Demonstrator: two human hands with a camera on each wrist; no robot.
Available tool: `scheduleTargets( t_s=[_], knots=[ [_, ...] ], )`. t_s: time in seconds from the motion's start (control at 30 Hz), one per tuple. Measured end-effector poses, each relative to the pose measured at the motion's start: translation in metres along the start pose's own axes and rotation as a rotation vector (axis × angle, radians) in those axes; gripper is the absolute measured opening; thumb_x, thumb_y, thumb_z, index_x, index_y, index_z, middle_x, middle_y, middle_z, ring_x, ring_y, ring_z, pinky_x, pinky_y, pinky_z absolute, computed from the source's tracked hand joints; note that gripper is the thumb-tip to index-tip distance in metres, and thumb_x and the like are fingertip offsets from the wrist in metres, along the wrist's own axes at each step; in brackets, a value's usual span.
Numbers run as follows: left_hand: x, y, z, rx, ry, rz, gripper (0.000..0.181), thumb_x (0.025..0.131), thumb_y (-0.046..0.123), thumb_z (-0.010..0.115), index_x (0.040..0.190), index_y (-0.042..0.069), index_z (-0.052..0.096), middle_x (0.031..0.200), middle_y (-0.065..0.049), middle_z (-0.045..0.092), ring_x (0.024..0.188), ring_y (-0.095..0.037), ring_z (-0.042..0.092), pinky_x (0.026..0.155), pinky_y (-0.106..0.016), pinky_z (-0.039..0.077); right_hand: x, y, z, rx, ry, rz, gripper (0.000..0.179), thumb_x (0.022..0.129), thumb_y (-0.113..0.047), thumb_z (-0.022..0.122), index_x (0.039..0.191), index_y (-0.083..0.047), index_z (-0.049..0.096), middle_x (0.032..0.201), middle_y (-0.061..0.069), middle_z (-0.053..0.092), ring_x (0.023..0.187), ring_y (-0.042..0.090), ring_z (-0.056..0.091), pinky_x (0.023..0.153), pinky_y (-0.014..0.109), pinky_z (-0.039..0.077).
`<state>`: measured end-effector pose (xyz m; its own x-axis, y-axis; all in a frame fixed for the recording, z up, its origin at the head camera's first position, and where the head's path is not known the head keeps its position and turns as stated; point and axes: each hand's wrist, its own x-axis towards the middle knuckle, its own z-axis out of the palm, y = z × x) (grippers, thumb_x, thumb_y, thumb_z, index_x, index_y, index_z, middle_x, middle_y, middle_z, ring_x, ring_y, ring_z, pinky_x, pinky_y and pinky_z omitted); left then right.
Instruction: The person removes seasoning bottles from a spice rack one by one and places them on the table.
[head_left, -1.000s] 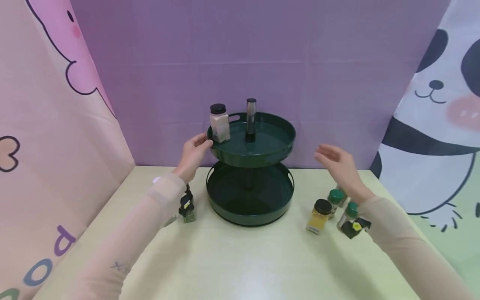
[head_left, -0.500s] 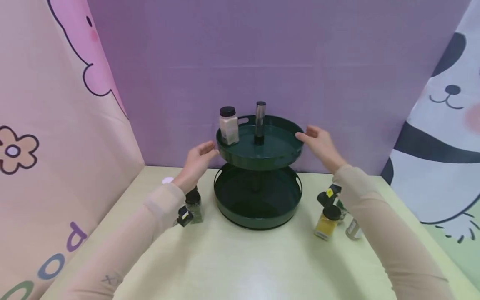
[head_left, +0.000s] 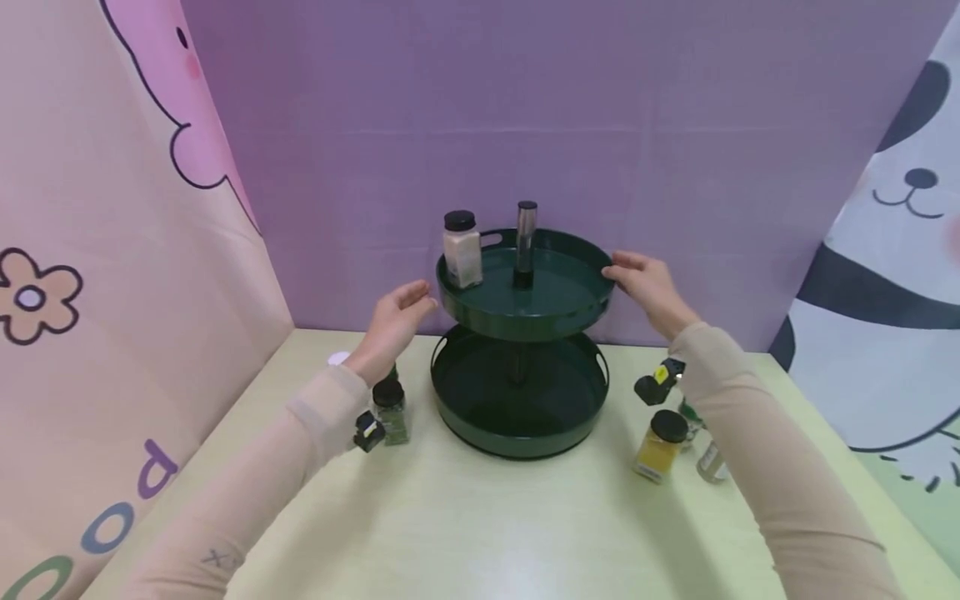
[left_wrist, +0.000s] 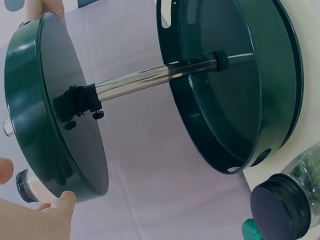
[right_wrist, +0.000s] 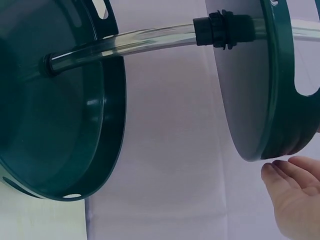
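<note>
A two-tier dark green turntable rack stands at centre, with an upper tray [head_left: 566,287] and a lower tray [head_left: 517,443] on a shiny pole [head_left: 527,229]. One square spice jar [head_left: 463,254], black-lidded with pale contents, stands upright at the upper tray's left. My left hand [head_left: 396,323] is beside that tray's left rim, fingers relaxed; whether it touches is unclear. At the opposite rim, my right hand [head_left: 651,290] has thumb and fingertips close to the edge, loosely bent. The right wrist view shows its fingers [right_wrist: 285,175] just outside the rim.
A herb jar [head_left: 393,421] with a black lid stands left of the rack; a green lid [left_wrist: 251,230] shows behind it. To the right are a yellow spice jar [head_left: 657,454], a green-lidded jar [head_left: 692,417] and a tilted pale jar [head_left: 712,465], partly behind the sleeve.
My right hand has come in from the right to the upper tray's rim, then drawn back slightly. My left hand has eased off the left rim. The head view has shifted a little.
</note>
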<state>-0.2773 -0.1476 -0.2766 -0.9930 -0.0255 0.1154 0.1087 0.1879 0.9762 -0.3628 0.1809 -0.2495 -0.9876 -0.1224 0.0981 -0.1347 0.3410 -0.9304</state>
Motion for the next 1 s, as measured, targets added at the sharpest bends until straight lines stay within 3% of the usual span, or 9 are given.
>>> scheduleTargets(
  t_s=[0.4, 0.67, 1.0],
  knots=[
    [0.011, 0.02, 0.0, -0.028, 0.033, 0.067, 0.053, 0.093, 0.014, 0.05, 0.141, 0.003, 0.032, 0.145, -0.01, 0.037, 0.133, -0.019, 0.035, 0.11, -0.032, 0.029, -0.007, 0.002, 0.007, 0.041, 0.011, 0.015, 0.055, 0.091, -0.012, 0.046, 0.142, -0.002, 0.028, 0.15, 0.011, 0.025, 0.136, 0.022, 0.028, 0.11, 0.034, 0.03],
    [0.033, 0.036, -0.011, 0.098, -0.003, 0.074, 0.055, 0.093, 0.017, 0.05, 0.143, 0.006, 0.03, 0.146, -0.01, 0.035, 0.134, -0.021, 0.034, 0.11, -0.035, 0.031, -0.009, 0.004, 0.012, 0.067, 0.025, 0.002, 0.054, 0.091, -0.011, 0.045, 0.142, -0.002, 0.029, 0.15, 0.011, 0.024, 0.135, 0.021, 0.027, 0.11, 0.034, 0.03],
    [0.062, 0.044, -0.013, 0.278, -0.049, 0.064, 0.075, 0.086, 0.024, 0.061, 0.146, 0.007, 0.019, 0.151, -0.009, 0.025, 0.137, -0.022, 0.027, 0.111, -0.035, 0.028, -0.013, 0.01, 0.019, 0.074, 0.072, -0.001, 0.053, 0.089, -0.01, 0.046, 0.14, -0.001, 0.033, 0.147, 0.012, 0.031, 0.134, 0.021, 0.031, 0.109, 0.035, 0.031]
  ],
)
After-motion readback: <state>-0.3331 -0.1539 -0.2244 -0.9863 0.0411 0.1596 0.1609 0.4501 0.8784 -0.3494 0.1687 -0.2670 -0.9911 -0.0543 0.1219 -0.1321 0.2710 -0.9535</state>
